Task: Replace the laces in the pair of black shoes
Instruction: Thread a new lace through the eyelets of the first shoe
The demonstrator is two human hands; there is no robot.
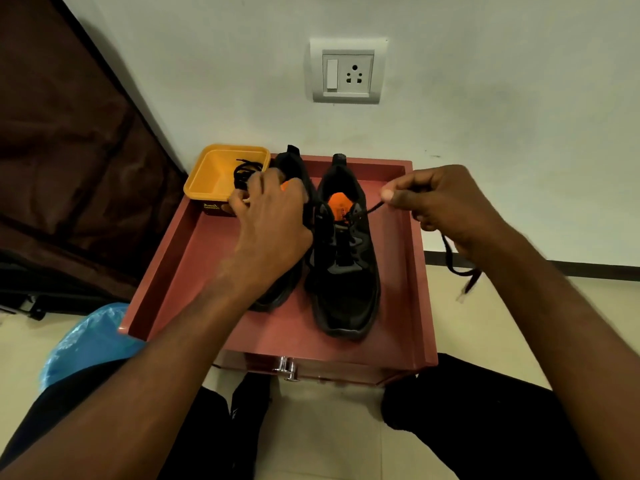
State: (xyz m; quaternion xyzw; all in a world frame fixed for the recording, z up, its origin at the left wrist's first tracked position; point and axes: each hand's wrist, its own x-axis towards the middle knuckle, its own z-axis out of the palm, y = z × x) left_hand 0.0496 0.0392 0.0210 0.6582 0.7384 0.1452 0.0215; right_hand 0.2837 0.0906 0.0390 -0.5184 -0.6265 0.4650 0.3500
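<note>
a black lace (374, 206) is pinched between thumb and forefinger of the right hand (440, 199), its fingers curled; the flat woven cord runs taut from an upper eyelet of the right shoe (346, 271), and its loose remainder, motion-blurred, hangs below the hand. the left hand (270, 216) is laid over the collar of the left shoe (291, 164), fingers bent; whether anything is gripped cannot be told. both shoes are black, of matte mesh and smooth panels, with orange insoles bearing illegible print. they stand side by side on a reddish, raised-rimmed tabletop (398, 306). a coiled black lace lies in a glossy yellow plastic tub (211, 171), rectangular with rounded corners, just beside the left shoe; its brown label is blurred.
</note>
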